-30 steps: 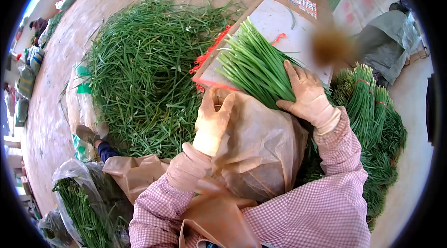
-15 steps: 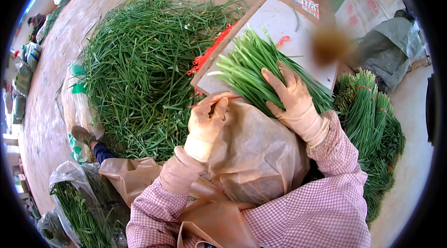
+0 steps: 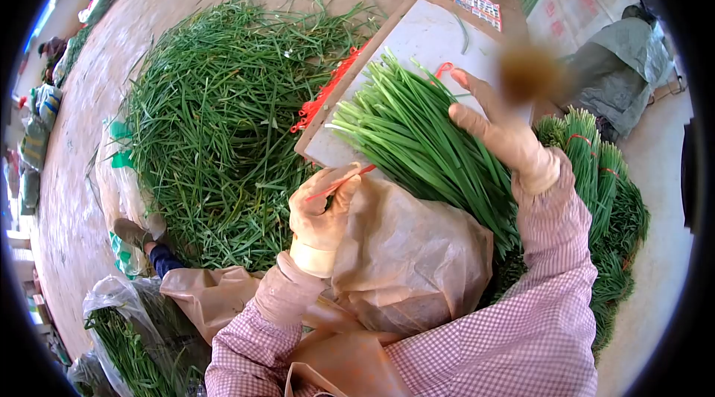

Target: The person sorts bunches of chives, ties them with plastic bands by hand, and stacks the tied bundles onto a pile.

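Note:
My left hand (image 3: 322,211), in a pale rubber glove, pinches a thin red tie (image 3: 365,170) between thumb and fingers. A loose bunch of green chives (image 3: 424,132) lies slantwise across a white board (image 3: 421,32), its pale cut ends toward the upper left and its leaves hanging over the near edge. My gloved right hand (image 3: 503,121) is over the bunch's right side, thumb and fingers apart, holding nothing. Close to its fingertips, another red tie (image 3: 444,68) rests on the board. Brown sheeting (image 3: 417,248) covers my lap.
A wide heap of loose chives (image 3: 223,121) covers the floor at left. Red ties (image 3: 328,95) hang along the board's left edge. Tied chive bundles (image 3: 585,166) stand at right. A plastic bag of greens (image 3: 141,330) sits lower left, and grey sheeting (image 3: 622,65) lies upper right.
My right hand has lifted off the chives and moved up and right, fingers now near the loose red tie. My left hand shifted slightly down and left, still pinching its tie.

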The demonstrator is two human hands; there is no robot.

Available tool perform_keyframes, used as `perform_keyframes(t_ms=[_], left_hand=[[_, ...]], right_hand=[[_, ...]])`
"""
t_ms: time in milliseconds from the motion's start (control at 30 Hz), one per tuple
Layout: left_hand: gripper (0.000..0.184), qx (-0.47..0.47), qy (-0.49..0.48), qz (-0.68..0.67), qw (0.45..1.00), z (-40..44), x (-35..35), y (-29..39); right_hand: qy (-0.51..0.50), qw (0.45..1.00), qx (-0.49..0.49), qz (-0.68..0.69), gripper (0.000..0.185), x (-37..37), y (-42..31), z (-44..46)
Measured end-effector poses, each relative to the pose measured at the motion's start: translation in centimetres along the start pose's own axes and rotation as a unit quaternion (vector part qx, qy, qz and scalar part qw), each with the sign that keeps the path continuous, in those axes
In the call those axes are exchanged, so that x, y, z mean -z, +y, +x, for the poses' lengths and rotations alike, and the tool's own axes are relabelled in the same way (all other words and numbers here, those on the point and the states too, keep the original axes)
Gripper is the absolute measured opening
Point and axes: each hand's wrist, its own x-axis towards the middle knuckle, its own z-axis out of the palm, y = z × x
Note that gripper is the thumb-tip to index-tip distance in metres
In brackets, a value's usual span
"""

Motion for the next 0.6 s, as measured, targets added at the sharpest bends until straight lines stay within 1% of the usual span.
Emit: perform_keyframes(t_ms=[33,67,100,133,167,200,233,267,300,333,367,433,467,500,533,600], left_hand=[[0.015,-0.002,0.011,-0.009,1.0,0.0,-0.1,0.3],[0.015,0.004,-0.003,-0.028,1.0,0.1,-0.2,0.9],[0.015,0.005,-0.003,-0.027,1.0,0.2,-0.4,1.1],[0.015,-0.023,-0.008,0.006,1.0,0.4,-0.6,1.2],[0.016,-0.05,-0.013,0.039,0.998,0.6,-0.8,1.1],[0.016,-0.074,-0.008,0.026,0.997,1.0,-1.1,0.7],[0.016,-0.073,-0.007,0.027,0.997,1.3,-1.3,0.7],[0.016,0.082,-0.039,-0.054,0.994,1.6,-1.6,0.9],[0.016,0.234,-0.068,-0.134,0.96,1.9,-1.8,1.1],[0.022,0.212,-0.083,-0.094,0.969,2.2,-2.4,0.4],[0.026,0.144,-0.051,-0.095,0.984,1.9,-3.8,-1.3],[0.028,0.177,-0.065,-0.026,0.982,2.8,-4.4,0.4],[0.026,0.161,-0.049,0.005,0.986,3.2,-4.5,1.4],[0.026,0.162,-0.047,0.003,0.986,3.3,-4.9,1.3],[0.026,0.144,-0.037,0.024,0.989,3.3,-5.3,1.1],[0.025,0.125,-0.02,0.04,0.991,3.2,-5.8,0.8]], right_hand=[[-0.028,0.996,-0.055,0.07,0.086,0.1,0.8,0.8],[-0.029,0.996,-0.055,0.07,0.086,0.0,1.2,1.1],[-0.06,0.996,-0.062,-0.026,0.094,-0.3,1.0,1.4],[-0.093,0.986,-0.068,-0.12,0.102,-0.7,0.9,1.7],[-0.096,0.986,-0.069,-0.119,0.102,-1.3,1.0,1.8],[-0.097,0.984,-0.068,-0.135,0.105,-2.0,1.2,1.9],[-0.098,0.981,-0.066,-0.151,0.109,-2.6,1.5,2.0],[-0.097,0.987,-0.06,-0.118,0.109,-3.0,1.9,1.9],[-0.1,0.986,-0.057,-0.117,0.109,-3.4,2.2,1.7],[-0.096,0.992,-0.051,-0.067,0.108,-3.6,2.5,1.3],[-0.09,0.995,-0.045,-0.017,0.108,-3.7,2.5,0.9],[-0.095,0.994,-0.045,-0.021,0.104,-4.0,1.3,0.2],[-0.106,0.993,-0.055,-0.017,0.102,-4.2,1.0,0.0],[-0.115,0.991,-0.065,-0.013,0.1,-4.3,0.8,-0.1],[-0.099,0.994,-0.047,0.013,0.095,-4.4,0.8,-0.2],[-0.096,0.994,-0.047,-0.012,0.095,-4.5,1.1,-0.2]])
